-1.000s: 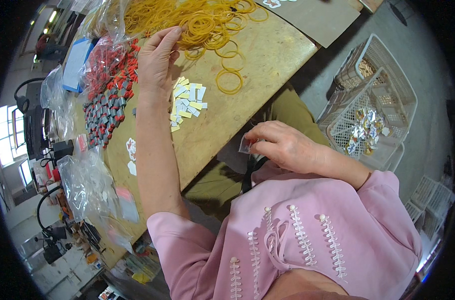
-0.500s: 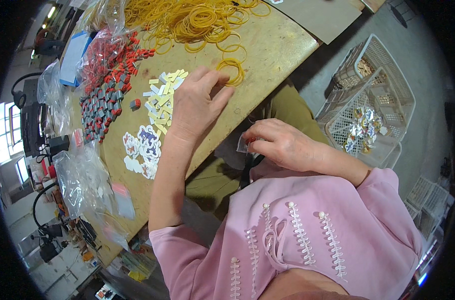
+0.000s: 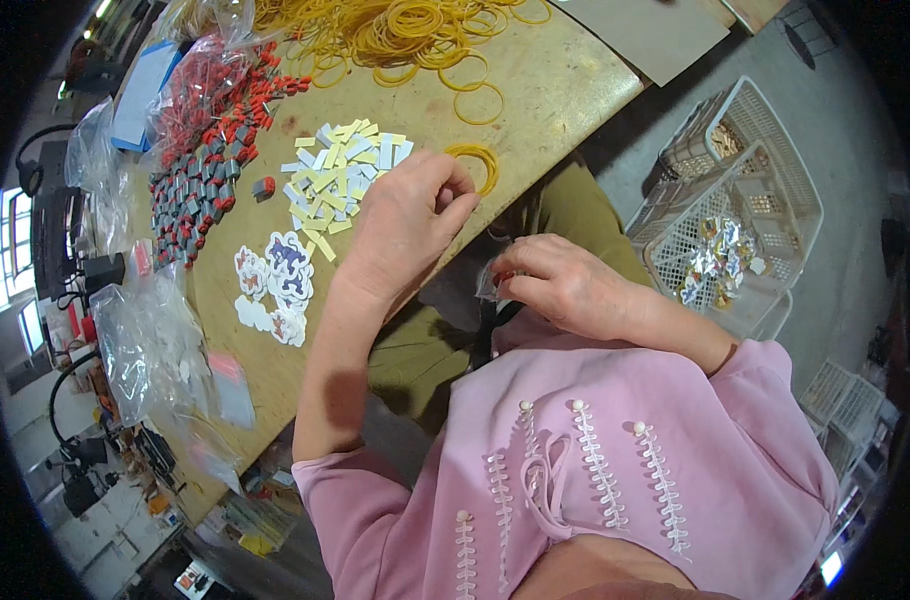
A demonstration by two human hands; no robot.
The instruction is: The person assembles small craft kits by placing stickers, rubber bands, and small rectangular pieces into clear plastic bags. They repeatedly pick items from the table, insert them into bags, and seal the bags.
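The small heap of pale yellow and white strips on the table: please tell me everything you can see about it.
The heap of strips lies on the worn brown table, between the red and grey small parts and a lone yellow rubber band. The pieces are short, flat rectangles, pale yellow, white and light grey, and look like paper or card. They lie loose, overlapping at many angles. The left hand rests at the heap's right edge and covers part of it.

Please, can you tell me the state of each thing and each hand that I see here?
Left hand: resting on the table, fingers curled beside the small yellow rubber-band bundle.
Right hand: at the lap, pinching a small clear packet.
Pale yellow and white paper strips: loose pile.
Red and grey small parts: partly laid in rows.
White plastic baskets: open, partly filled.
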